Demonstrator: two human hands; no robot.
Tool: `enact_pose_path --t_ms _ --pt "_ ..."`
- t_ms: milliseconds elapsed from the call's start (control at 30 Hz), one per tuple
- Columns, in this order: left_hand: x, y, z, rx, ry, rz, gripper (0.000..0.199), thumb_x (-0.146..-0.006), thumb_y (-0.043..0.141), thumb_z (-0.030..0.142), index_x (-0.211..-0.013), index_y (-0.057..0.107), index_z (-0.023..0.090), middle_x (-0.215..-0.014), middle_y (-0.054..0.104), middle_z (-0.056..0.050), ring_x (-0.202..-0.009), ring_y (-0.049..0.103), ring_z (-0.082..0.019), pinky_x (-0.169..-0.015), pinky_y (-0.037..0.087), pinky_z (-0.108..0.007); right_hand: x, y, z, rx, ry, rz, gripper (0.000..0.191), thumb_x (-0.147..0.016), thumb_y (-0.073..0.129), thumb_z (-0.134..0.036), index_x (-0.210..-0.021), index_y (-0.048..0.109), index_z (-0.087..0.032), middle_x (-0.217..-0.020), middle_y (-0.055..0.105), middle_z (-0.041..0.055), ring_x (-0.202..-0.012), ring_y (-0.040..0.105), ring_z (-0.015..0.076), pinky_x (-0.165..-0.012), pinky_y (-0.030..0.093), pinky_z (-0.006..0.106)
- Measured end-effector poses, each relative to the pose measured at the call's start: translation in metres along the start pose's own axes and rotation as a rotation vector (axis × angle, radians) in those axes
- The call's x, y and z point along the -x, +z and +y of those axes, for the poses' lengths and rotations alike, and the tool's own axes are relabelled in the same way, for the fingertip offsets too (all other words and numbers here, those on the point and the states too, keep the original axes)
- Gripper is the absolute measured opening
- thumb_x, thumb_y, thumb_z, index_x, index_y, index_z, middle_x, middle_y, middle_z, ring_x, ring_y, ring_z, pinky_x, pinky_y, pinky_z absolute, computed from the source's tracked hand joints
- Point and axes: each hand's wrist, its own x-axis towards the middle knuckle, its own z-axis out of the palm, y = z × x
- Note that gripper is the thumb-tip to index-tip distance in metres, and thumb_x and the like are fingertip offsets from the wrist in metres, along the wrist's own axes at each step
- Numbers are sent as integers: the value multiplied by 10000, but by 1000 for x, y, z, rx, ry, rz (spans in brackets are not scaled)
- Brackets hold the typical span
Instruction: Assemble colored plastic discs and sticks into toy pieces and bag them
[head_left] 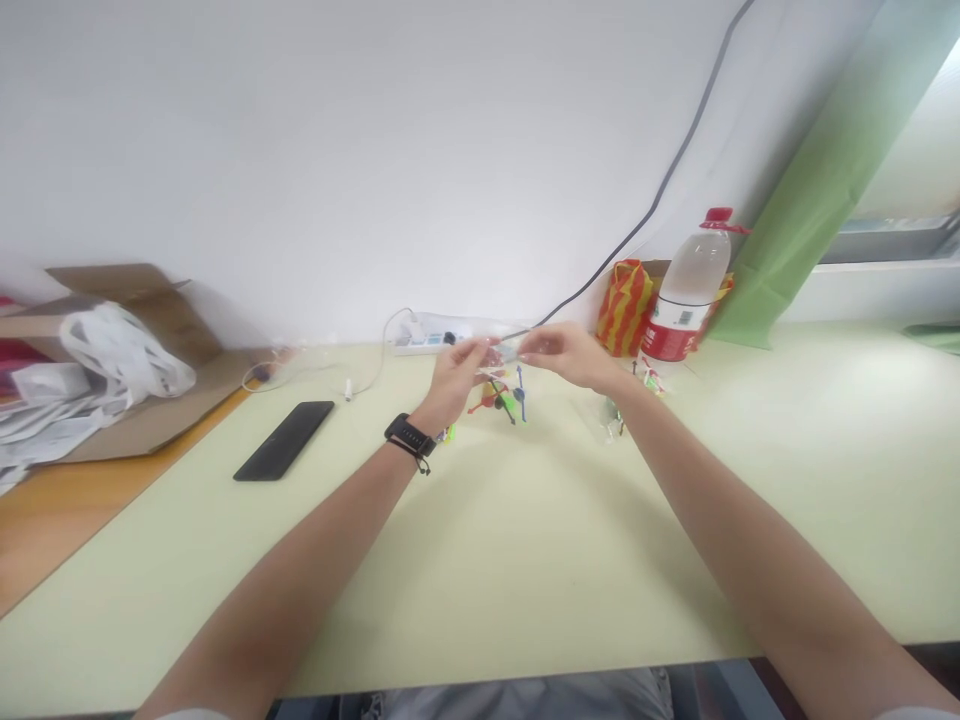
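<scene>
Over the back middle of the pale green table, my left hand pinches one side of a clear plastic bag. My right hand is closed at the bag's other side, its fingertips pressed together. Just below the fingers are small coloured plastic pieces in red, black, blue and green, with arrow-like tips. Whether they lie on the table or hang in the bag, I cannot tell. More small pieces in clear plastic rest by my right forearm, and a few show beside my left wrist.
A black phone-like slab lies left on the table. Behind my hands is a white power strip with a white cable. A large bottle and a red-yellow bag stand back right. An open cardboard box with white straps sits far left.
</scene>
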Motion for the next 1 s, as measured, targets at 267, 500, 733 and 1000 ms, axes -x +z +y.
enact_pose_path --t_ms 267,500,733,1000 --pt "15 -11 20 -162 -99 -354 538 -761 893 364 -1229 723 159 -1122 769 -154 -1050 738 -275 -954 584 -441 11 -3 -16 -304 68 23 405 -780 825 -369 -1117 643 -237 -810 685 -8 -787 633 173 -746 510 318" --pt "73 -6 22 -125 -203 -312 373 -800 865 372 -1069 761 135 -977 787 -115 -912 751 -224 -821 608 -341 74 26 -22 -504 280 -96 555 -793 850 -385 -1289 637 -256 -1055 754 52 -987 696 232 -889 544 391" --pt "112 -6 4 -229 -138 -227 282 -812 844 400 -857 775 130 -782 746 -68 -719 674 -150 -700 551 -261 119 57 -8 -445 333 -195 346 -903 722 -513 -925 799 -176 -856 738 58 -780 648 191 -751 518 338" --pt "109 -15 -16 -237 -185 -124 326 -820 825 458 -892 757 148 -753 714 -43 -682 641 -140 -633 514 -239 119 59 1 -541 384 -30 394 -831 805 -484 -1095 756 -196 -835 713 31 -781 658 177 -771 531 334"
